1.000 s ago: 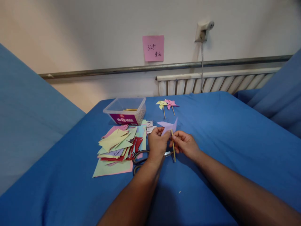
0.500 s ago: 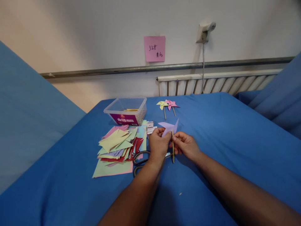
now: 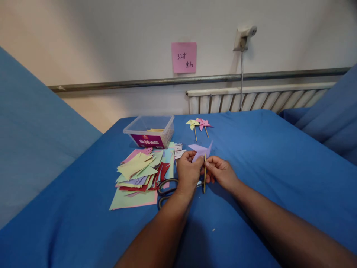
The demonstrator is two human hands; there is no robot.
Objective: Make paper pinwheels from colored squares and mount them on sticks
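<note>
My left hand (image 3: 187, 171) is closed around the folded purple paper pinwheel (image 3: 200, 149), pinching it near its centre. My right hand (image 3: 221, 171) pinches a thin wooden stick (image 3: 204, 175) that stands almost upright against the back of the purple paper. Both hands hover just above the blue cloth (image 3: 251, 156), close together and touching at the fingertips. Black-handled scissors (image 3: 164, 190) lie under my left wrist, partly hidden by it.
A heap of coloured paper pieces (image 3: 141, 173) lies to the left of my hands. Behind it stands a clear plastic box (image 3: 150, 131) with sticks inside. A yellow pinwheel (image 3: 192, 124) and a pink pinwheel (image 3: 203, 123) lie farther back. A radiator (image 3: 256, 98) lines the wall.
The stick has swung from a slight tilt to nearly upright, and its lower end has moved a little left. My hands have stayed in the same place.
</note>
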